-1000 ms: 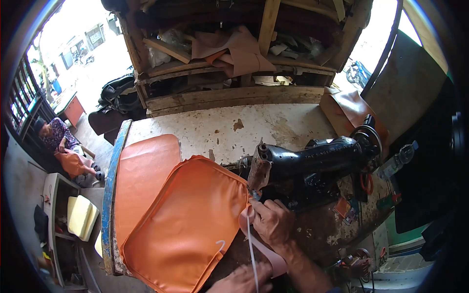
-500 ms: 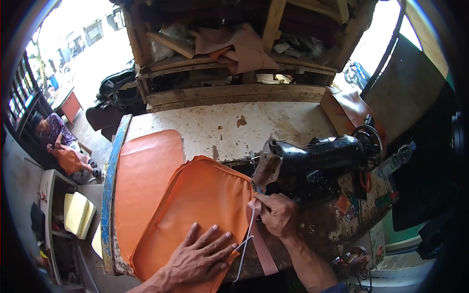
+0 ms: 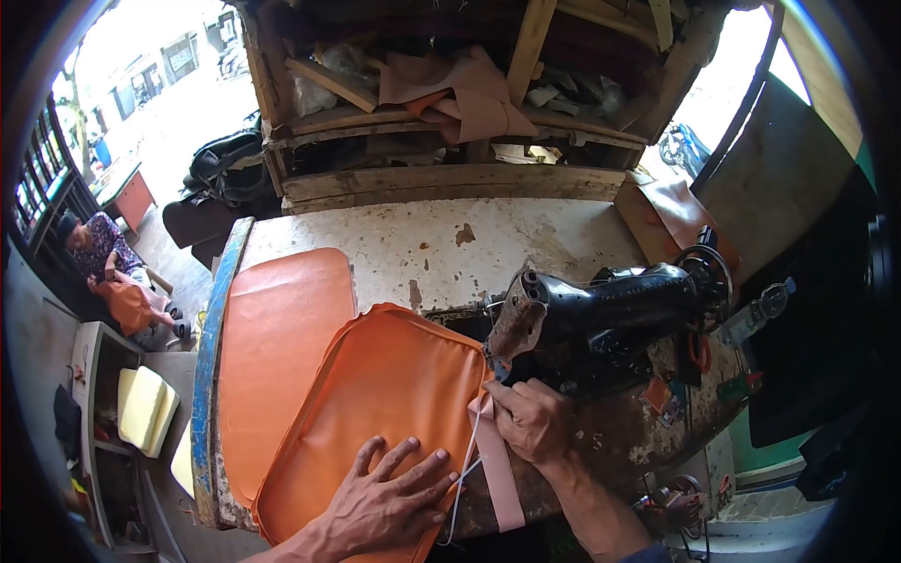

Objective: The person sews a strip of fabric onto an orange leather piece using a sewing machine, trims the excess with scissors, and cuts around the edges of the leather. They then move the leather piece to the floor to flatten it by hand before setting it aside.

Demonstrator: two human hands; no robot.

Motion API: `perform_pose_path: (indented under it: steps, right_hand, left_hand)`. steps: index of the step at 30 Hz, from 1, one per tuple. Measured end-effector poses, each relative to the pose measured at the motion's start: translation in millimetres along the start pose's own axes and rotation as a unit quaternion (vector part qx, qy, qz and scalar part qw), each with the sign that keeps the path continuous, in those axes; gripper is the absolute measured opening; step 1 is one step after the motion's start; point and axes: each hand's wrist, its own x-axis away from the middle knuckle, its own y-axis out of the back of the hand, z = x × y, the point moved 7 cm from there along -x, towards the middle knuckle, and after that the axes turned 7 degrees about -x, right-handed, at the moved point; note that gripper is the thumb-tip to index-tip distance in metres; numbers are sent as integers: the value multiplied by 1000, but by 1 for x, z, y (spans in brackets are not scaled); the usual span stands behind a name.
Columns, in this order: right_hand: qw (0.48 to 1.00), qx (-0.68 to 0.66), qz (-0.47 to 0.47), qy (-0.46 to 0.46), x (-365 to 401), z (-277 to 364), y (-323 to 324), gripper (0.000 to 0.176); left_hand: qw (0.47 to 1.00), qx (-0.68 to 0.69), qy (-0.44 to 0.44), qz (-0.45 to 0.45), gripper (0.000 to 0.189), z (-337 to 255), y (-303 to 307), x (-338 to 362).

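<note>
An orange leatherette cover [image 3: 375, 394] lies on the worn work table [image 3: 413, 244], its right edge under the head of a black sewing machine [image 3: 601, 314]. My left hand [image 3: 385, 502] rests flat with spread fingers on the cover's near corner. My right hand [image 3: 530, 418] pinches a pink strip [image 3: 497, 469] and a white cord [image 3: 466, 469] against the cover's edge, just in front of the needle. The strip and cord hang off the table's front.
A flat orange panel [image 3: 277, 347] lies left of the cover. Wooden shelves [image 3: 450, 122] stuffed with fabric scraps stand behind the table. A brown leather piece [image 3: 671, 211] lies at the right rear. A seated person [image 3: 108, 267] is at far left, beside a foam pad [image 3: 141, 408].
My left hand moved from the table's near edge onto the cover and lies flat there. My right hand stays at the needle, holding the strip and cord.
</note>
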Motion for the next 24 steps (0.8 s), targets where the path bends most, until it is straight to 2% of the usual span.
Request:
perform_pose_path:
  steps: [1, 3, 7, 9, 12, 14, 16, 18, 20, 21, 23, 24]
  right_hand:
    - [1000, 1, 0, 0, 0, -2, 0, 23]
    - [995, -83, -22, -50, -1, -15, 2, 21]
    - [983, -155, -26, -99, -1, -20, 0, 20]
    - [996, -69, -12, -49, -1, -12, -2, 20]
    - [999, -20, 15, -23, 0, -5, -3, 22]
    - [999, -28, 9, -12, 1, -4, -3, 22]
    - [1000, -30, -2, -7, 2, -4, -1, 24]
    - [999, -21, -11, 27, 3, 0, -2, 25]
    - [999, -21, -20, 17, 3, 3, -1, 23]
    - [1000, -19, -22, 11, 4, 3, -1, 22]
    - [1000, -7, -14, 2, 4, 3, -2, 21]
    - [1000, -4, -15, 0, 4, 4, 0, 21]
  left_hand:
    - [1000, 0, 0, -1, 54, 1, 4, -3]
    - [998, -13, -27, 50, 49, 1, 8, -11]
    - [998, -2, -49, 32, 45, 4, 10, -14]
    - [998, 5, -48, 30, 44, 5, 8, -13]
    - [998, 11, -59, 26, 40, 7, 13, -15]
    - [997, 13, -72, 24, 37, 10, 22, -21]
    - [988, 102, -85, 84, 34, 19, 28, -33]
    - [984, 100, -118, 86, 33, 31, 28, -55]
    - [978, 202, -12, 49, 32, 55, 27, -82]
    - [978, 201, -16, 50, 32, 59, 22, -94]
    - [987, 140, -29, -74, 36, 65, 28, -115]
    - [987, 142, -33, -73, 36, 65, 23, -119]
